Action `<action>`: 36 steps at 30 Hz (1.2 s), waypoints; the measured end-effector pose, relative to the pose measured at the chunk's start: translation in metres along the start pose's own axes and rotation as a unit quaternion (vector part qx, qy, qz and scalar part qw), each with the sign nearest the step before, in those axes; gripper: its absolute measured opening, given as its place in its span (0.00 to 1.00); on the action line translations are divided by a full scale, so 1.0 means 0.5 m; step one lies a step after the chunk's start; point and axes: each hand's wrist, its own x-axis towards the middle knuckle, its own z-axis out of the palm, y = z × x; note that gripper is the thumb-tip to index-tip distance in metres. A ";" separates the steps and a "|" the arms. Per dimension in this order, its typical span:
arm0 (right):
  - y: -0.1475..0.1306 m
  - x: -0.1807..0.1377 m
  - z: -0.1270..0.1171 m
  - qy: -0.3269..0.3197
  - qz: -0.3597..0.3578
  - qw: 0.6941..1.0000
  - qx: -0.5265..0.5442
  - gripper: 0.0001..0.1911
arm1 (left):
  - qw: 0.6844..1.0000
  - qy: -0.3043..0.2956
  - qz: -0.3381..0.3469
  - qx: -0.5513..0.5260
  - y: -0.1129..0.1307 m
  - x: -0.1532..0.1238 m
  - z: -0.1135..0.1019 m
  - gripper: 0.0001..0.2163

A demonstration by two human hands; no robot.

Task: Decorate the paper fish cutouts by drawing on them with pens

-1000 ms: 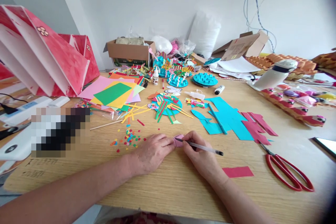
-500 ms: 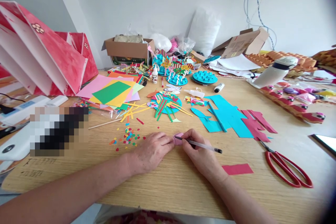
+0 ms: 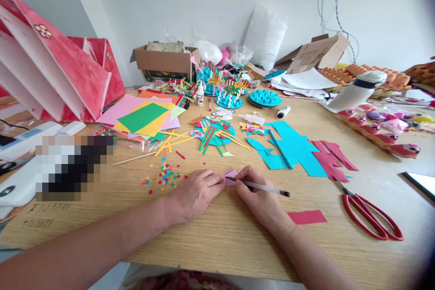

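Note:
My left hand [image 3: 195, 192] lies on the wooden table [image 3: 231, 240] with its fingertips pressed on a small pink paper piece [image 3: 230, 179]. My right hand [image 3: 254, 190] is closed round a clear pen [image 3: 268, 188], whose dark tip rests on that pink piece. The pen's far end points right. Most of the pink piece is hidden between my two hands.
Red scissors [image 3: 372, 217] and a red paper strip [image 3: 307, 216] lie to the right. Blue and red cut paper [image 3: 299, 152], coloured confetti [image 3: 166, 176], a stack of coloured sheets [image 3: 146, 118], glue bottles [image 3: 253, 119] and blue paper craft plates [image 3: 265, 99] lie beyond my hands.
Both hands stay on the pink piece with the pen tip on it. The view has drifted slightly; nothing else has moved.

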 end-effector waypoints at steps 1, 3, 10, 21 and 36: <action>0.001 0.000 0.000 0.000 -0.003 1.000 0.001 0.03 | 1.000 0.000 0.000 0.000 0.000 0.000 0.001 0.19; 0.000 0.000 -0.001 -0.001 -0.009 1.000 0.004 0.03 | 1.000 -0.001 -0.002 0.002 -0.001 0.000 0.002 0.18; -0.004 0.001 -0.002 0.007 0.013 0.999 0.047 0.03 | 1.000 0.014 0.009 -0.013 -0.002 0.000 0.004 0.20; 0.001 -0.002 0.000 0.000 0.016 0.999 0.036 0.03 | 1.000 0.015 0.010 -0.011 -0.002 -0.003 0.003 0.21; -0.002 -0.001 -0.001 -0.005 0.003 1.000 0.012 0.02 | 1.000 0.029 0.006 -0.002 -0.001 -0.006 0.005 0.21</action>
